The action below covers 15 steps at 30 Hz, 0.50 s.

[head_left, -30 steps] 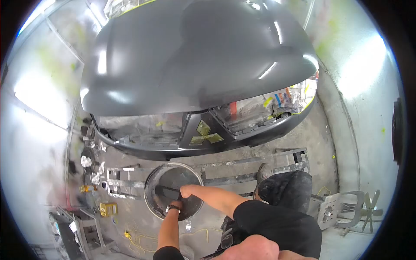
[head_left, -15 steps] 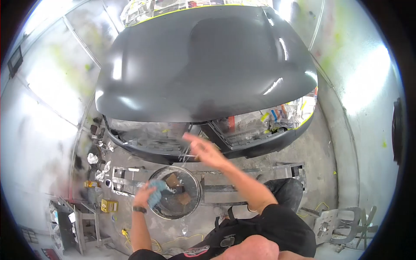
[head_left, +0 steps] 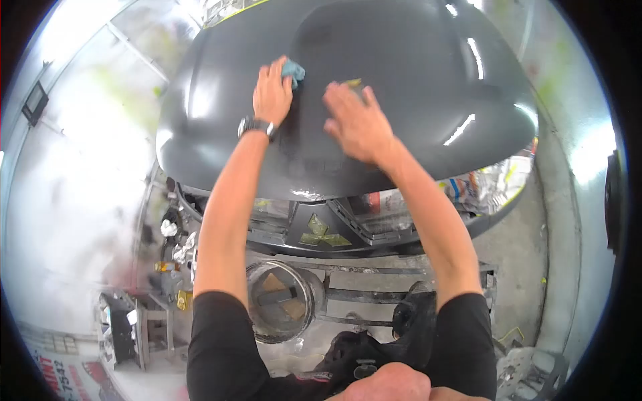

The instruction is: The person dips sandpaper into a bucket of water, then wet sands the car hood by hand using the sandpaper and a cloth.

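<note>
On the dark grey hood, my left hand presses a light blue cloth, fingers wrapped over its edge. To the right, my right hand is over the hood, slightly blurred, fingers spread. A small yellowish piece shows just beyond its fingers; whether the hand holds it is unclear. A wet streak runs down the hood between the hands. Below the bumper stands a round bucket with brown pieces and a dark block in it.
The bumper carries a taped three-part emblem. Masking paper fills the right opening. A metal frame lies low behind the bucket. A cart stands at left, a chair at lower right, walls on both sides.
Both hands have moved up from around the bucket and bumper onto the hood. The blue cloth has gone from above the bucket to the hood with my left hand.
</note>
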{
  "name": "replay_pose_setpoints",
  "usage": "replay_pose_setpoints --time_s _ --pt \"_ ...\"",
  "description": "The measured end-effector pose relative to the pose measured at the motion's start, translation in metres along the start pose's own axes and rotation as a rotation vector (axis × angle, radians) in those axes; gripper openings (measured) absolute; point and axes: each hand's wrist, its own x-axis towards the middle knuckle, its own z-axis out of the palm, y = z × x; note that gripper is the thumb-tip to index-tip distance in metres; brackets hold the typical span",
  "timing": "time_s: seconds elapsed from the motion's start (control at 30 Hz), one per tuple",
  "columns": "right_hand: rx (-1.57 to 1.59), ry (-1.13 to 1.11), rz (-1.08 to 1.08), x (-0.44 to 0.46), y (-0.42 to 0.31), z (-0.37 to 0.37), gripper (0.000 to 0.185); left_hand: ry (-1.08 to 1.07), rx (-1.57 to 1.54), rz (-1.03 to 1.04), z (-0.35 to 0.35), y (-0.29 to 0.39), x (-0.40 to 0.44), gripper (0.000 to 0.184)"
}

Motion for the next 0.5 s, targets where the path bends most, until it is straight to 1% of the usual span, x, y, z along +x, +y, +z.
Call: replay_pose_setpoints --time_s 0.03,0.07,0.1,0.17,0.2,0.27,0.3,0.37,0.43,0.5 --pt "-0.007 -0.087 -0.125 -0.022 -0.02 -0.002 0.065 0.02 0.046 -0.005 0.009 -0.007 0.022 0.047" --pt "0.044 -0.088 -0.313 -0.049 -0.031 0.021 0.067 0.032 0.098 -0.015 0.015 -0.016 0.036 0.047" --pt "0.118 -0.184 -0.435 -0.057 -0.034 0.018 0.068 0.049 0.164 -0.035 0.021 -0.031 0.044 0.047" --pt "0.229 -0.194 -0.525 -0.025 0.003 0.011 0.066 0.084 0.256 -0.024 0.044 -0.059 0.078 0.047" --pt "0.196 -0.181 -0.384 0.008 0.031 0.004 0.065 0.067 0.368 -0.141 0.05 -0.06 0.084 0.044" --pt "0.124 -0.176 -0.117 0.091 0.09 -0.009 0.062 0.104 0.377 -0.186 0.052 -0.058 0.089 0.042" --pt "0.186 -0.06 -0.039 0.115 0.116 0.007 0.057 0.09 0.347 -0.206 0.051 -0.055 0.085 0.042" --pt "0.043 -0.02 0.017 0.117 0.103 0.008 0.059 0.066 0.341 -0.224 0.043 -0.057 0.083 0.042" --pt "0.101 -0.274 -0.157 0.084 0.082 -0.03 0.06 0.031 0.341 -0.251 0.041 -0.055 0.085 0.042" --pt "0.3 -0.322 -0.267 0.055 0.108 -0.039 0.061 0.009 0.305 -0.267 0.041 -0.057 0.086 0.045"
